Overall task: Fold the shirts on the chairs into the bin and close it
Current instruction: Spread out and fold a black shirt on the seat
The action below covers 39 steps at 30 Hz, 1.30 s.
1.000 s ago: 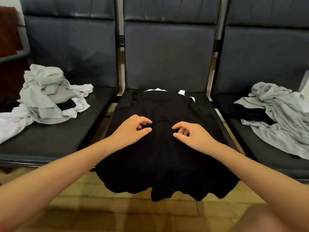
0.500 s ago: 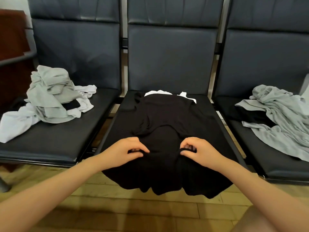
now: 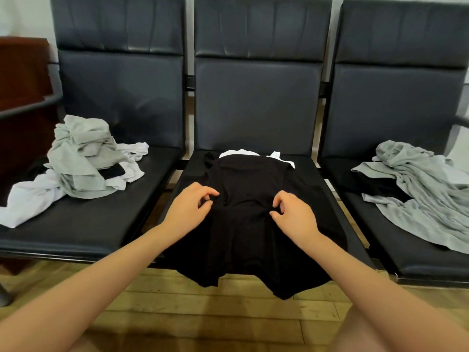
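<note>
**Inspector:** Fingers first.

**Assistant:** Left hand (image 3: 189, 208): fingers curled, thumb and forefinger tips close over the black shirt (image 3: 243, 224). Whether cloth is caught between them cannot be told; black on black hides it. Right hand (image 3: 291, 214): fingers curled with the tips down in a raised pucker of the fabric, apparently pinching it.

**Inspector:** The shirt's position?

**Assistant:** Spread on the middle chair (image 3: 256, 102), hem hanging off the front edge above the wooden floor (image 3: 228, 306). A white garment (image 3: 241, 153) shows only as a strip behind its collar; the rest is covered.

**Inspector:** Surroundings?

**Assistant:** Grey and white heap (image 3: 81, 158) on the left chair (image 3: 119, 97), something black half buried in it. Grey shirts (image 3: 418, 186) on the right chair (image 3: 396, 102), cut off by the frame edge. No bin in view.
</note>
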Motion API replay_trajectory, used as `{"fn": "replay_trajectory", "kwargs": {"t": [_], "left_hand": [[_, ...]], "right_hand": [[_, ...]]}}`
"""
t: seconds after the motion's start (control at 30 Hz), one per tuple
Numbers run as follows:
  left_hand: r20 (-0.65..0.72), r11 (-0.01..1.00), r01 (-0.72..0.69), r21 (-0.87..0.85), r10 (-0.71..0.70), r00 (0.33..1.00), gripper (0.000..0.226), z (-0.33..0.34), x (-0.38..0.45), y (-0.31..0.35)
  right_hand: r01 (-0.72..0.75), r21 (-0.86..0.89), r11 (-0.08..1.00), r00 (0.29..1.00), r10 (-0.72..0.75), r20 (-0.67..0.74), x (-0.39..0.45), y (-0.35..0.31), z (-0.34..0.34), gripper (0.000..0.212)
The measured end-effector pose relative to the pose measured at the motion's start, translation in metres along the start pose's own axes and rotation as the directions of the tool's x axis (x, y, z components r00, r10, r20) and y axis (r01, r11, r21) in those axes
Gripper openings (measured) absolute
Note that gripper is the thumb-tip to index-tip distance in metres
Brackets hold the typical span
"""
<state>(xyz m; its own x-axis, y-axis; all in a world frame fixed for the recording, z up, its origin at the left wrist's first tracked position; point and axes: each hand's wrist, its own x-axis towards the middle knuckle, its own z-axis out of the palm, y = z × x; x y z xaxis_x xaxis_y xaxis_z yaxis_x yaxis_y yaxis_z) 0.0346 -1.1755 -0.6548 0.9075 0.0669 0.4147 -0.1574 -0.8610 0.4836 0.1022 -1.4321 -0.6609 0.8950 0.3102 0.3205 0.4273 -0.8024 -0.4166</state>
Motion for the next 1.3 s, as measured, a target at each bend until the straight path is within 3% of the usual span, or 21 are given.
{"fn": "replay_trajectory", "kwargs": {"t": [0.1, 0.17, 0.27, 0.63, 0.73, 0.83, 0.93, 1.1, 1.2, 1.3], "left_hand": [[0.050, 0.986, -0.146, -0.084, 0.150, 0.987, 0.019, -0.001, -0.025, 0.023], [0.147, 0.979, -0.173, -0.110, 0.189, 0.971, 0.013, 0.002, -0.047, 0.026], [0.224, 0.980, -0.175, -0.091, 0.192, 0.956, 0.030, 0.009, -0.074, 0.016], [0.268, 0.954, -0.293, -0.059, 0.298, 0.916, 0.041, 0.018, -0.074, 0.002], [0.281, 0.947, -0.317, -0.057, 0.320, 0.905, 0.036, 0.017, -0.071, -0.002], [0.271, 0.952, -0.272, -0.139, 0.301, 0.914, 0.019, 0.013, -0.066, -0.007], [0.232, 0.956, -0.119, -0.267, 0.184, 0.955, 0.007, 0.008, -0.062, -0.010], [0.265, 0.930, 0.064, -0.361, 0.036, 0.963, 0.023, 0.004, -0.053, -0.014], [0.207, 0.954, -0.003, -0.300, 0.068, 0.976, 0.036, 0.007, -0.052, -0.014], [0.225, 0.974, -0.104, -0.201, 0.149, 0.963, 0.034, 0.009, -0.050, -0.013]], "right_hand": [[0.001, 0.368, 0.930, 0.993, -0.043, 0.106, -0.028, -0.012, -0.006, 0.015], [0.123, 0.397, 0.909, 0.943, -0.232, 0.237, -0.047, -0.014, -0.007, 0.013], [0.276, 0.307, 0.911, 0.859, -0.377, 0.346, -0.062, -0.008, -0.003, 0.035], [0.367, 0.243, 0.898, 0.854, -0.429, 0.293, -0.063, -0.008, 0.008, 0.020], [0.427, 0.221, 0.877, 0.844, -0.474, 0.251, -0.063, -0.010, 0.008, 0.018], [0.448, 0.210, 0.869, 0.850, -0.486, 0.202, -0.059, -0.012, 0.008, 0.022], [0.354, 0.307, 0.883, 0.884, -0.423, 0.198, -0.052, -0.014, 0.007, 0.003], [0.164, 0.370, 0.915, 0.949, -0.248, 0.193, -0.043, -0.011, 0.009, 0.018], [0.237, 0.237, 0.942, 0.953, -0.273, 0.132, -0.038, -0.006, 0.015, 0.014], [0.392, 0.153, 0.907, 0.907, -0.409, 0.097, -0.038, -0.007, 0.018, 0.016]]}}
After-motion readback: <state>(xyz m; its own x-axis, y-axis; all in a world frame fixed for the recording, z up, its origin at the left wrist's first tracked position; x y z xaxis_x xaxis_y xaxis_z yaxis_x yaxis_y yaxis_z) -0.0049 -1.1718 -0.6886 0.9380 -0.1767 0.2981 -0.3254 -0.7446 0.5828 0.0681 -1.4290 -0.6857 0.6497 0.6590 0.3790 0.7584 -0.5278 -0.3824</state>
